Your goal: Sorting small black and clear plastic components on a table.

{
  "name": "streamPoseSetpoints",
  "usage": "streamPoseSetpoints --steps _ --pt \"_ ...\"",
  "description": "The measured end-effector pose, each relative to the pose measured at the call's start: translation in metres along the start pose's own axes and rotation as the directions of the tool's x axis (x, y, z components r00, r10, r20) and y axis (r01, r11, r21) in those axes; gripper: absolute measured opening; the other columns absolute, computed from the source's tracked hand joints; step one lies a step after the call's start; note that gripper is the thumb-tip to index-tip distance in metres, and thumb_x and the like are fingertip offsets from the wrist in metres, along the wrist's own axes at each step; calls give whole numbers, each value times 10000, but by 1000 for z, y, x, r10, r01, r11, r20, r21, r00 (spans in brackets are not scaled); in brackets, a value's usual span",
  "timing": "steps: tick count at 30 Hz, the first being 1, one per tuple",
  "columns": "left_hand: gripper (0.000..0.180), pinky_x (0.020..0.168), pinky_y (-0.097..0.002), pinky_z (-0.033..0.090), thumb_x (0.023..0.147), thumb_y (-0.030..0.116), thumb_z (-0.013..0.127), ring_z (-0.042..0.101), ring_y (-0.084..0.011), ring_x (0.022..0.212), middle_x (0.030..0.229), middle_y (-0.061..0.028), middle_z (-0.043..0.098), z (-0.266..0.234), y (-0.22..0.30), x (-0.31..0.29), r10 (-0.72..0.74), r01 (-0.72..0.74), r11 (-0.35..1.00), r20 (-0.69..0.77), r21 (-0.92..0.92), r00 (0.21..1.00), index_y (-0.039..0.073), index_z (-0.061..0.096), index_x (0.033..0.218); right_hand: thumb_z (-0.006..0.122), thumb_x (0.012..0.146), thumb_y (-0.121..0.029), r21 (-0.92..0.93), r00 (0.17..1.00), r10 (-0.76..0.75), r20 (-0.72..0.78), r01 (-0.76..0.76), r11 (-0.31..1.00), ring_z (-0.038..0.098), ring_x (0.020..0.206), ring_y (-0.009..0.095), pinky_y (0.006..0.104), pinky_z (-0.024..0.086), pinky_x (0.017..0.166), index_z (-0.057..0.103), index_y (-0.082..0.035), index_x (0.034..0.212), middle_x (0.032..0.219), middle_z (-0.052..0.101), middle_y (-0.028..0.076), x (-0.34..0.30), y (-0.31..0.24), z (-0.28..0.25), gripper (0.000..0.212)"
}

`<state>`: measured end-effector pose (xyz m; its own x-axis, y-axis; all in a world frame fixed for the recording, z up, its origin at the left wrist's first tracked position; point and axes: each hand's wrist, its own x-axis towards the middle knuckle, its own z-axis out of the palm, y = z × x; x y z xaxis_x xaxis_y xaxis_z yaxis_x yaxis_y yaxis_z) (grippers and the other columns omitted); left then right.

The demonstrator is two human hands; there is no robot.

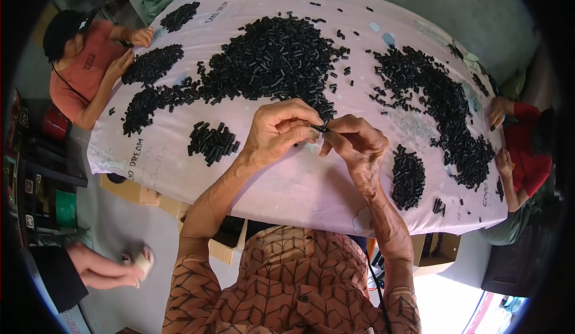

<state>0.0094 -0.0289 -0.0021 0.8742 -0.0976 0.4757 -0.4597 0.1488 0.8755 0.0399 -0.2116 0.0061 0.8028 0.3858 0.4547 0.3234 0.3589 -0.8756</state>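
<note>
Above the near middle of the table, my left hand (280, 131) pinches a small black cylindrical piece (320, 128) between thumb and fingertips. On its other side my right hand (359, 146) is closed too, its fingertips on the same piece. The fingers cover most of it, so its exact kind cannot be made out. Just beyond my hands lies a large heap of similar short black pieces (272, 58). A smaller pile (212, 143) sits to the left of my left forearm, and another pile (408, 178) lies to the right of my right hand.
A pale pink printed cloth (287, 190) covers the table. At the left, a person in an orange shirt (84, 64) handles a black pile (153, 64). A person in red (527, 148) sits at the right by a long pile (440, 100). Cardboard boxes (440, 253) stand under the near edge.
</note>
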Motion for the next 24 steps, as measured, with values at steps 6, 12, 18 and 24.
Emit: streamPoseSetpoints --steps 6,12,18,24 --pt "153 572 -216 491 813 -77 645 609 -101 692 917 -103 646 0 7 1 122 -123 971 16 204 992 -15 669 950 596 820 115 117 990 143 -21 -139 983 633 640 154 257 533 560 638 75 867 803 635 105 -3 -3 2 74" --pt "158 539 -220 480 791 -73 651 599 -101 624 876 -108 663 -5 9 1 168 -174 928 49 330 985 -14 674 935 586 820 117 116 989 151 -12 -148 982 628 643 149 262 537 556 641 74 856 800 634 106 -4 -2 4 78" --pt "110 579 -242 525 808 -55 650 646 -139 667 878 -130 672 -7 17 1 104 -123 927 73 354 992 -29 684 909 587 808 126 56 993 114 20 -115 992 619 642 137 255 536 552 636 76 842 807 636 102 -5 2 3 78" --pt "136 545 -241 517 771 -74 643 639 -129 634 856 -97 682 -9 20 2 117 -150 889 101 433 988 -14 687 884 583 793 134 -36 997 54 48 -53 998 624 651 128 249 538 547 623 66 828 804 633 91 -7 7 4 86"
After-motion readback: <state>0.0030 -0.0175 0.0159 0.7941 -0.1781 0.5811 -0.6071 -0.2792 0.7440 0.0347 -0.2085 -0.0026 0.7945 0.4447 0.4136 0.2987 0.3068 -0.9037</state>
